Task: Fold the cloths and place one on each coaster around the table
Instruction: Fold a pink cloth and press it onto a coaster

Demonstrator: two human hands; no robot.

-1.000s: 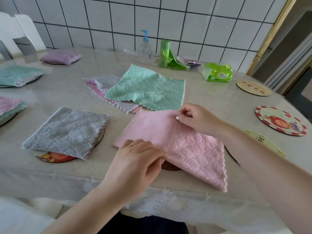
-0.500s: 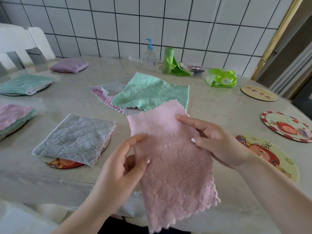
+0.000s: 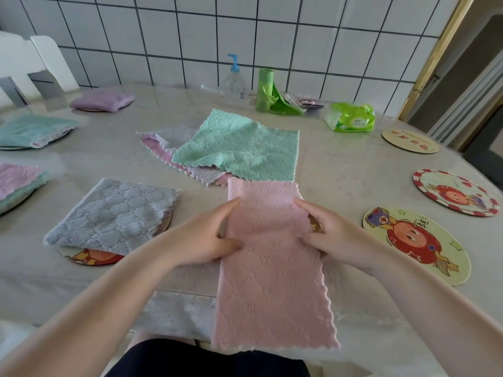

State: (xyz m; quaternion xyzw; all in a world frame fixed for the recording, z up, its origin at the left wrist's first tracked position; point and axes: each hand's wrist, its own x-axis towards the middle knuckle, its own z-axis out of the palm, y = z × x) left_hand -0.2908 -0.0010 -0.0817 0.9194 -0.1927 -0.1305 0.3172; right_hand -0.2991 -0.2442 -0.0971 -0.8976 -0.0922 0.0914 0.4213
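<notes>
A pink cloth (image 3: 272,268), folded into a long strip, lies from the table's middle over its front edge. My left hand (image 3: 202,238) grips its left edge and my right hand (image 3: 330,235) grips its right edge. A coaster peeks out under the strip by my right hand. A folded grey cloth (image 3: 114,216) rests on a coaster (image 3: 89,258) at the left. Behind the strip a green cloth (image 3: 239,148) lies unfolded on a loose pile. Bare coasters sit at the right: a yellow one (image 3: 419,243), a red-rimmed one (image 3: 454,191) and a far one (image 3: 409,141).
Folded cloths lie at the left: purple (image 3: 102,99), teal (image 3: 32,130), and pink over green (image 3: 16,183). A pump bottle (image 3: 234,83), a green bag roll (image 3: 265,91) and a wipes pack (image 3: 351,117) stand near the tiled wall. A white chair (image 3: 30,63) is back left.
The pink cloth went from lying flat, to lifted in both hands, to a narrow strip laid down across the table's front edge. Both hands now hold its sides.
</notes>
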